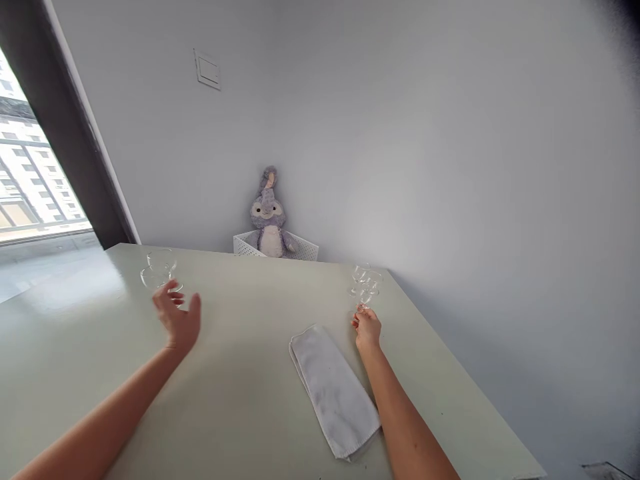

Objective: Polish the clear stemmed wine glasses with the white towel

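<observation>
On the left part of the table, clear stemmed glasses [161, 259] stand close together. My left hand [179, 320] is just in front of them, its thumb apart from its curved fingers and nothing held between them. At the right, more clear glasses [361, 272] are grouped near the far edge. My right hand [368, 327] pinches the low part of a clear stemmed glass [369, 285] at the front of that group. Its base is partly hidden by my fingers. A folded grey cloth [333, 393] lies left of my right forearm.
The pale table [240, 373] reaches to the wall corner. Beyond its far edge, a purple plush rabbit [271, 220] sits in a white perforated basket [306, 249]. A light switch [208, 71] is on the wall, and a window [35, 160] is at the left.
</observation>
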A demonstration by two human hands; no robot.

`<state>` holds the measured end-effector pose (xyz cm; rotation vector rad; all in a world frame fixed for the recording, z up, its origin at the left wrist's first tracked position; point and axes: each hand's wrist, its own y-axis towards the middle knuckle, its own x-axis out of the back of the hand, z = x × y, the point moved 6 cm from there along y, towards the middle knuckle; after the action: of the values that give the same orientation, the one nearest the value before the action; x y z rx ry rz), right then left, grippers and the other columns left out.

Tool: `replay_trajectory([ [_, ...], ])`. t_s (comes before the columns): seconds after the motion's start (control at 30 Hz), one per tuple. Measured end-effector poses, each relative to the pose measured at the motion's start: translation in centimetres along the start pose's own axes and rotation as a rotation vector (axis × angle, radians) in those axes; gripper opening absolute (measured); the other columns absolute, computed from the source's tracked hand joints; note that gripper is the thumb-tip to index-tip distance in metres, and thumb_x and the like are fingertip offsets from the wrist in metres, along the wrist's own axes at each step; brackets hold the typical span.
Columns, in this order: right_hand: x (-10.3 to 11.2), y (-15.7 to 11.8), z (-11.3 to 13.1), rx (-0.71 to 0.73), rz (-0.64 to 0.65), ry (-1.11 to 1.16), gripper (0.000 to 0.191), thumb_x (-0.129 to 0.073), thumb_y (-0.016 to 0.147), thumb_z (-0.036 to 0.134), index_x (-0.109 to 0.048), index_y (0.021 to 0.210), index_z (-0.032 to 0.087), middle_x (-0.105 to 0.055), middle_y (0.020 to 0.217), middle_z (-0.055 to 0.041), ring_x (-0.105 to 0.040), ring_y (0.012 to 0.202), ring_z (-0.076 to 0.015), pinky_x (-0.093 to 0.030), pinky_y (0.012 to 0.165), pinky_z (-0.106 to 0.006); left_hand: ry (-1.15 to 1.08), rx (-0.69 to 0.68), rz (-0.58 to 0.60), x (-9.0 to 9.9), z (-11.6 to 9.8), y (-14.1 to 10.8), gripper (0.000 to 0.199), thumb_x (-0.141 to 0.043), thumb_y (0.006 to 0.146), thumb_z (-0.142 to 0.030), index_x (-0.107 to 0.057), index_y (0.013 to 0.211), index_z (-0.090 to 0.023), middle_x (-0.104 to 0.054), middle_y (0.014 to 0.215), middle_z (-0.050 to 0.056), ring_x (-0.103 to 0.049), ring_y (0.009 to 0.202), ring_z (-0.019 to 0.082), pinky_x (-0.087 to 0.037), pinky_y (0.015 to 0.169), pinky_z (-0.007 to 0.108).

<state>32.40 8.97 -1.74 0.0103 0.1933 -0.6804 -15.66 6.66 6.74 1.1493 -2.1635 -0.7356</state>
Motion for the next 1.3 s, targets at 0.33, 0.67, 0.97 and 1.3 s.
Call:
replay_trajectory([
  [0.33,-6.6,-6.1,-0.1,0.053,0.667,-0.216,0.040,-0.056,0.070,0.030,-0.059,0.109,0.019,-0.062,0.105,-0.0069,-0.060,0.086,-0.0182,-0.049,0.071,-0.030,-0.105,-0.023,1.064,-11.9,-8.9,-13.3,0.045,-0.052,0.073,-0.026,-0.046,0.118,-0.025,-0.053,0.115,0.004,-0.053,0.089,0.015,-0.043,0.079,0.028],
  [0.67,-8.8,-11.0,0.8,0.272,0.992,-0.381,0.048,-0.049,0.075,0.019,-0.050,0.122,0.025,-0.055,0.121,-0.0031,-0.051,0.109,-0.0171,-0.037,0.096,-0.037,-0.094,0.124,1.131,-14.8,-10.2,-15.1,0.025,-0.048,0.076,-0.035,-0.061,0.092,-0.021,-0.064,0.077,0.002,-0.058,0.068,0.015,-0.040,0.057,0.023],
  [0.97,-8.3,-9.9,-0.5,0.217,0.923,-0.396,0.033,-0.051,0.074,0.022,-0.061,0.106,0.021,-0.064,0.105,-0.0061,-0.057,0.098,-0.0182,-0.042,0.089,-0.036,0.130,0.262,0.885,-11.1,-1.8,-7.1,0.023,-0.044,0.079,-0.031,-0.060,0.089,-0.019,-0.065,0.088,0.006,-0.059,0.083,0.019,-0.040,0.068,0.026],
  [1.3,-8.1,-10.2,-0.3,0.191,0.942,-0.473,0.030,-0.050,0.075,0.025,-0.062,0.102,0.021,-0.063,0.104,-0.0052,-0.058,0.095,-0.0193,-0.043,0.086,-0.035,0.319,0.411,0.640,-4.3,7.6,0.1,0.028,-0.046,0.076,-0.038,-0.060,0.089,-0.018,-0.065,0.088,0.007,-0.058,0.080,0.022,-0.040,0.063,0.028],
])
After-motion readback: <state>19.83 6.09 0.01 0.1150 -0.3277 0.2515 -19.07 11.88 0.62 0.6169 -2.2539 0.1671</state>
